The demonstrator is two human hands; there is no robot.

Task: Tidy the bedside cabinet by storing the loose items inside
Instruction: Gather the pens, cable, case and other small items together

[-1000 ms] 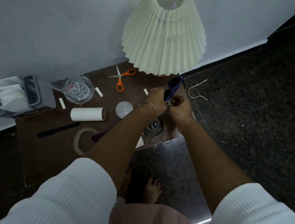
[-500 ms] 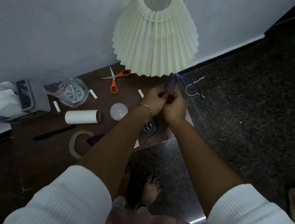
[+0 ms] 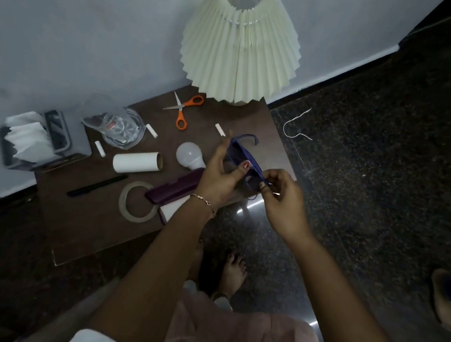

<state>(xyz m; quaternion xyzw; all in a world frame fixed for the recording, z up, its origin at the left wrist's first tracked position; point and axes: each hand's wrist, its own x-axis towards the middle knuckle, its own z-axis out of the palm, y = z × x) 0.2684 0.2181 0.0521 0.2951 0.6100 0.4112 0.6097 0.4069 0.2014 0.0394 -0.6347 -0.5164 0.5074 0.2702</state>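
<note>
Two hands, one item between them.

**Item:** spectacles (image 3: 244,156) with a dark blue frame, held in the air over the right front corner of the tabletop (image 3: 94,223), touching only the fingers.

**Left hand** (image 3: 219,174): curled round the middle of the frame, thumb pressed on its front.

**Right hand** (image 3: 283,197): thumb and forefinger pinch the near end of the frame, apparently at the hinge. The far temple arm stands unfolded, pointing toward the lamp (image 3: 242,40) at the back right corner.

**Step, as judged:** folding the spectacles for storage.

**Associated:** purple case (image 3: 173,188), seemingly closed, near the front edge just beside the left wrist, partly over a white pad (image 3: 175,210).

**Loose on the tabletop:**
- Scissors (image 3: 182,109), near the back edge.
- Bulb (image 3: 189,154) and cardboard tube (image 3: 138,162), mid-surface.
- Tape ring (image 3: 138,201) and a black pen (image 3: 96,185), toward the front.
- Crushed plastic bottle (image 3: 119,129), near the left back.
- Tissue holder (image 3: 34,139), just off the left edge.

**Next move calls for:**
- Closing both temple arms flat without twisting the hinges.
- Freeing one hand to open the case and laying the spectacles inside.
- Putting the case into the cabinet.

The cabinet's door or drawer is not in view, so where it opens cannot be told.
</note>
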